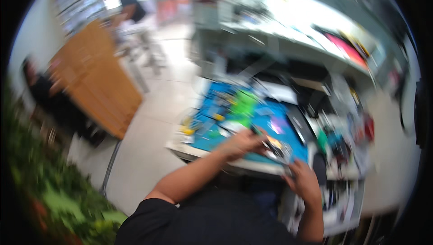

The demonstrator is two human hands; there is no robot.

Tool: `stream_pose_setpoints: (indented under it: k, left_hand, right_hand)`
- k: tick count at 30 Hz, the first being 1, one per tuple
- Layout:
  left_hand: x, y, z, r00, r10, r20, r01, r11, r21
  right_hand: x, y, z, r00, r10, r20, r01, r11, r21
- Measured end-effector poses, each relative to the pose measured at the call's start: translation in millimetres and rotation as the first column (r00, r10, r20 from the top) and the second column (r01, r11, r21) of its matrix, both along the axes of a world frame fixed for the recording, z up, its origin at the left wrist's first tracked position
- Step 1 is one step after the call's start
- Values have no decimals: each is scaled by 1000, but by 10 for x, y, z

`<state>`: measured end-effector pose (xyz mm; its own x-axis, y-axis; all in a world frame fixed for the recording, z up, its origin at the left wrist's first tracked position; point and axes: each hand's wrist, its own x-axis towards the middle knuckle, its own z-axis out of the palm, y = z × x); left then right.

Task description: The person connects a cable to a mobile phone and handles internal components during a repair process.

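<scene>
Holding a blurred silvery object (276,149), clamped in left grip (243,146) and right grip (301,177), at near side of counter (181,146).

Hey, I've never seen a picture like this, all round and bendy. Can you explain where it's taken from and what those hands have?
Sure. There's no machine here, just a person's two bare hands. The camera sits on that person's head, looking down, and its very wide lens bends straight edges toward the rim.

The left hand and right hand hold a small shiny object between them, too blurred to identify. It's just over the near edge of a table with a blue mat. On the mat lie a bright green thing and some small yellow bits, among other blurred clutter.

Two other people are in the background: one at the upper left, another near the left edge.
</scene>
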<state>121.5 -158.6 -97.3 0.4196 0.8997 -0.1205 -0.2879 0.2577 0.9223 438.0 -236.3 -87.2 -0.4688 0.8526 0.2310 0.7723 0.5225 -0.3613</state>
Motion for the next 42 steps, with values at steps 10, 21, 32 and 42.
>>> stream_pose_setpoints:
  k: [10, 21, 32, 42]
  left_hand:
    - [921, -71, 46, 973, 217, -79, -135, 814, 564]
    - [985, -45, -374, 964, 254, -80, -133, 719, 682]
    - [970, -75, -403, 928, 343, -143, -129, 657, 743]
    - [893, 194, 316, 801, 37, -598, 510, 480, 714]
  right_hand:
    - [33, -33, 81, 998, 41, 47, -39, 999, -37]
    - [79, 7, 63, 996, 63, 56, -62, 998, -7]
    - [45, -45, 110, 998, 37, 41, -31, 990, -134]
    - [38, -33, 102, 997, 54, 49, -54, 998, -15]
